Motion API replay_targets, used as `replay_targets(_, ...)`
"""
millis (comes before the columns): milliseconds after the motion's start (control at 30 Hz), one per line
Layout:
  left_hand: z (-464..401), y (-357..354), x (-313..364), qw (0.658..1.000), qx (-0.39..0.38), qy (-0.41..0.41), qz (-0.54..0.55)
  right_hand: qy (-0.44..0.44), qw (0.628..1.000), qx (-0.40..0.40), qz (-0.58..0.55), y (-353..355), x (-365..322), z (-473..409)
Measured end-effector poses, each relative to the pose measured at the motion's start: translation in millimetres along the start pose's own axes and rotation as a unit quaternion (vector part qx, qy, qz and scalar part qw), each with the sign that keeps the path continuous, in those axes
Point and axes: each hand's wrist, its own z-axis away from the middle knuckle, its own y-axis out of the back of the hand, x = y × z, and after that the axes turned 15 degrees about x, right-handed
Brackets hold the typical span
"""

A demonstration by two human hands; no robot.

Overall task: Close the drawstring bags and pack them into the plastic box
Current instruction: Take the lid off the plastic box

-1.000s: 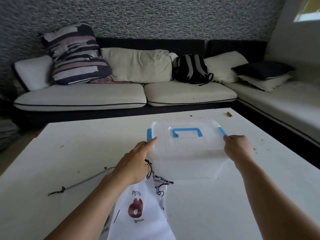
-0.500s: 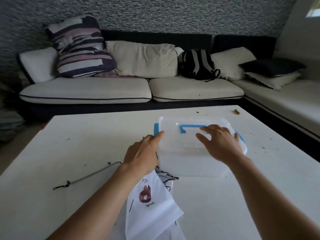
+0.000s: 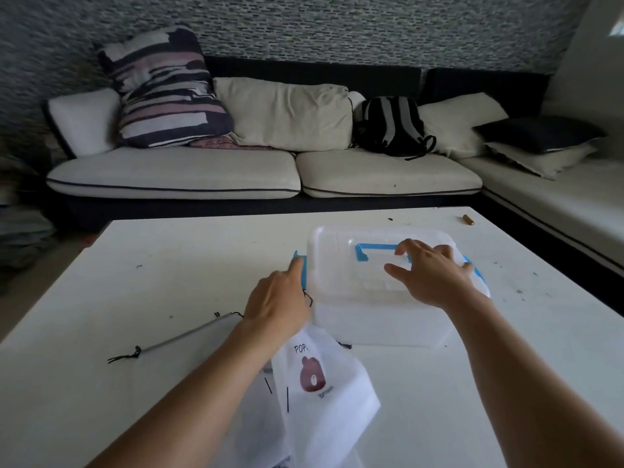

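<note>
A clear plastic box (image 3: 381, 322) with a blue handle and blue side latches stands on the white table (image 3: 135, 298), lid on. My right hand (image 3: 435, 275) lies on the lid with fingers spread, fingertips at the blue handle. My left hand (image 3: 280, 298) touches the blue latch on the box's left side with its forefinger. A white drawstring bag (image 3: 320, 383) printed with a brown bear lies under my left wrist, its black cords beside the box. Another white bag (image 3: 256, 430) lies partly beneath it.
A thin grey rod with a black cord (image 3: 175, 339) lies left of my left arm. A small brown object (image 3: 468, 219) sits near the table's far right corner. A sofa with cushions and a striped backpack (image 3: 391, 126) stands behind the table.
My right hand left the box's right latch and moved onto the lid, reaching the blue handle. The left hand stayed at the left latch. The view shifted slightly.
</note>
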Motion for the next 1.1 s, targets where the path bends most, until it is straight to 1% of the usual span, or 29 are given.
replay_targets(33,-3,1,-2,0.999,-0.010,0.005,0.031,-0.007,1.000,-0.008,-0.001,0,-1,-1)
replay_targets(100,-6,1,-6,0.992,-0.060,0.029,0.107,-0.027,0.999,-0.020,-0.021,1,-4,-5)
replay_targets(167,-4,1,-5,0.971,-0.105,0.073,0.201,-0.058,0.996,-0.017,-0.062,1,-7,-11)
replay_targets(233,-1,0,-2,0.954,-0.121,0.097,0.257,-0.096,0.989,0.018,-0.108,-2,-8,-15)
replay_targets(333,-3,-2,0,0.929,-0.129,0.135,0.318,-0.122,0.969,0.111,-0.182,-5,-8,-15)
replay_targets(433,-4,-2,-1,0.924,-0.135,0.142,0.329,-0.098,0.952,0.174,-0.233,-7,-9,-10)
replay_targets(600,-2,2,1,0.929,-0.153,0.115,0.316,-0.056,0.943,0.219,-0.243,5,-14,-10)
replay_targets(667,-1,4,2,0.933,-0.162,0.103,0.304,-0.042,0.944,0.221,-0.240,8,-15,-10)
replay_targets(767,0,3,-1,0.938,-0.162,0.102,0.287,-0.030,0.936,0.206,-0.284,8,-11,-11)
replay_targets(833,-4,1,-8,0.944,-0.149,0.111,0.274,-0.055,0.902,0.242,-0.353,11,-4,-18)
replay_targets(867,-5,2,-11,0.944,-0.145,0.120,0.271,-0.079,0.882,0.270,-0.378,15,0,-22)
replay_targets(900,-6,2,-14,0.942,-0.146,0.128,0.274,-0.097,0.870,0.288,-0.389,19,3,-24)
replay_targets(967,-3,5,-14,0.937,-0.159,0.141,0.277,-0.103,0.867,0.298,-0.387,21,5,-24)
replay_targets(1033,-3,6,-10,0.935,-0.166,0.137,0.281,-0.116,0.848,0.313,-0.412,26,6,-20)
replay_targets(1100,-3,4,-9,0.935,-0.162,0.140,0.284,-0.143,0.821,0.385,-0.396,44,8,-23)
